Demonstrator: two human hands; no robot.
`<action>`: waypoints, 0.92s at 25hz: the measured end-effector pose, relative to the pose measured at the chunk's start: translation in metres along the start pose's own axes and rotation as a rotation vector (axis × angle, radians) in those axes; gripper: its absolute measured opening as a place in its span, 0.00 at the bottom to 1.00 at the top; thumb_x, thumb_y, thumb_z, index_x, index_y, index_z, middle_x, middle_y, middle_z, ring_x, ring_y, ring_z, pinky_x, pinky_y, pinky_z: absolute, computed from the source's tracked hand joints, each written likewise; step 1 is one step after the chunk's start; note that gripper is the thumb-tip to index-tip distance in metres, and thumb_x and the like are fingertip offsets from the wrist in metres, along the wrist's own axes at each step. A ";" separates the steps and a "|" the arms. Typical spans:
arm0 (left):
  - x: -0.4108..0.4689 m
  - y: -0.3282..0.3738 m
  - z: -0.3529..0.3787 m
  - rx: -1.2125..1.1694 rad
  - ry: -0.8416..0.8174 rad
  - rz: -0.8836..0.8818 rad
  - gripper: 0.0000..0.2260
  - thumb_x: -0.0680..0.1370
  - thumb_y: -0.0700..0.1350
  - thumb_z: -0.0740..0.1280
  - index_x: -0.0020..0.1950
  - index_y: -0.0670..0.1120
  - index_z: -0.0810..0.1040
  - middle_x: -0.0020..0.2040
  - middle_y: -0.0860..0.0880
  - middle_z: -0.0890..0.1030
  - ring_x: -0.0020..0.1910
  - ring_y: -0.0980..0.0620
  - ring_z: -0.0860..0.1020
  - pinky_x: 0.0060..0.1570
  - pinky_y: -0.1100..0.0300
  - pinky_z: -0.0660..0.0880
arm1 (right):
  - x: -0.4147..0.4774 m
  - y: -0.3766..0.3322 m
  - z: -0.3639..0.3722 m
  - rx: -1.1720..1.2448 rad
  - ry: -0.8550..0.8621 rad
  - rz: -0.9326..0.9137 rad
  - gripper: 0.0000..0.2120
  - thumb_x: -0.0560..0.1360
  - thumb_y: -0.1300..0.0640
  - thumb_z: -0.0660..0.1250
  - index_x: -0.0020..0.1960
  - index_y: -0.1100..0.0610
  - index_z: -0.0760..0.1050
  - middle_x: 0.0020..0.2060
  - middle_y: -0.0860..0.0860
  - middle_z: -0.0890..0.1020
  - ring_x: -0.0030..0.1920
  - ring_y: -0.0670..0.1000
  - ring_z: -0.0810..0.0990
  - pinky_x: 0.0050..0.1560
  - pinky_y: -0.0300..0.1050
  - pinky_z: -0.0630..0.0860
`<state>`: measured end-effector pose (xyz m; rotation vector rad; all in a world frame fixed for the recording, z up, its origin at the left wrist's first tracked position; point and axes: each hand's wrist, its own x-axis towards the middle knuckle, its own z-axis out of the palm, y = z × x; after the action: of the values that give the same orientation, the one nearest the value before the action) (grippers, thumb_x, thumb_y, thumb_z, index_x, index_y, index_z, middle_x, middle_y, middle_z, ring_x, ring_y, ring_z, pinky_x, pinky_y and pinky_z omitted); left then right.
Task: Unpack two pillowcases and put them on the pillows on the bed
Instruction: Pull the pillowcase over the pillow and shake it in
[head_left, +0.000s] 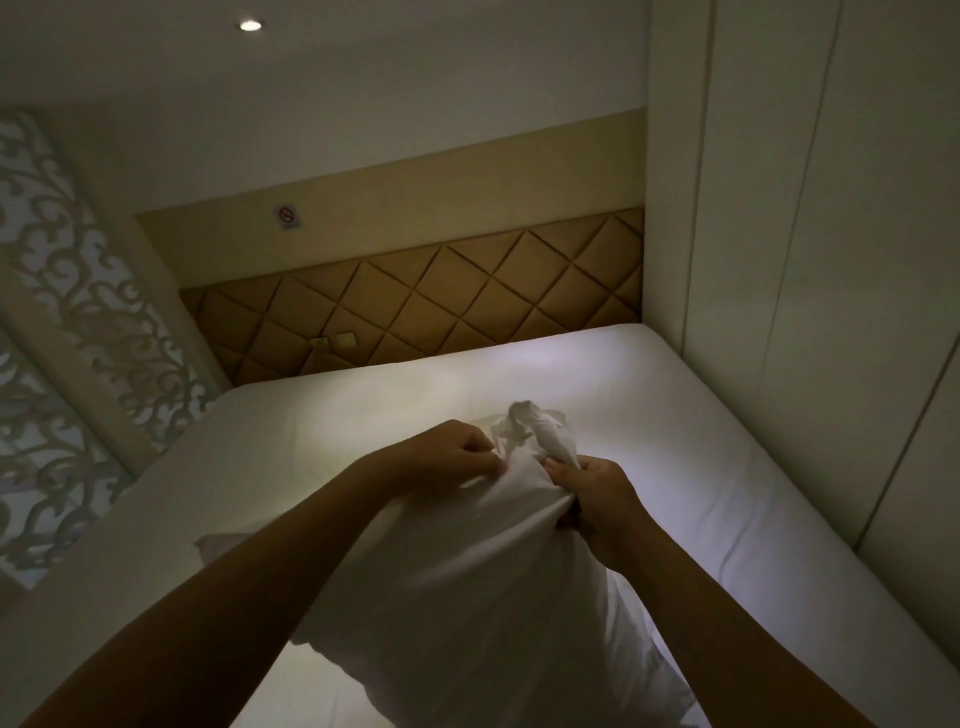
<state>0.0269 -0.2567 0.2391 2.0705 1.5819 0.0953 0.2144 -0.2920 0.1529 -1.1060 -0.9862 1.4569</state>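
pillowcase (467, 597) looks filled, mouth bunched.

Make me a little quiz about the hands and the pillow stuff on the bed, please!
1. True or false: the left hand and the right hand both grip the white pillowcase.
2. Which pattern does the headboard have? A stripes, B diamonds, C dots.
3. Count: how many round ceiling lights can you see shining?

Key: 1 true. 2 B. 3 one.
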 end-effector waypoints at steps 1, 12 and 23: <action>-0.002 0.000 0.000 0.058 -0.039 0.005 0.19 0.78 0.56 0.66 0.60 0.43 0.79 0.55 0.46 0.80 0.53 0.49 0.78 0.51 0.60 0.75 | 0.001 0.000 0.003 -0.006 -0.019 0.000 0.12 0.78 0.51 0.68 0.50 0.60 0.79 0.47 0.63 0.82 0.45 0.60 0.81 0.49 0.56 0.81; 0.011 0.002 0.023 0.077 0.123 0.014 0.20 0.73 0.46 0.72 0.63 0.43 0.76 0.57 0.45 0.79 0.53 0.49 0.77 0.50 0.59 0.73 | 0.009 0.011 0.006 -0.097 -0.051 0.032 0.20 0.77 0.44 0.67 0.45 0.62 0.78 0.35 0.55 0.79 0.34 0.55 0.76 0.35 0.45 0.76; -0.006 -0.040 -0.004 -0.003 0.248 -0.048 0.10 0.73 0.42 0.70 0.52 0.40 0.80 0.47 0.43 0.81 0.47 0.47 0.78 0.48 0.54 0.77 | 0.042 0.019 0.009 -0.628 0.035 -0.271 0.05 0.78 0.54 0.68 0.47 0.56 0.80 0.41 0.49 0.81 0.43 0.50 0.79 0.48 0.44 0.79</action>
<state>-0.0112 -0.2537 0.2261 2.0810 1.7740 0.3493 0.1982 -0.2537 0.1311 -1.3623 -1.5605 0.9204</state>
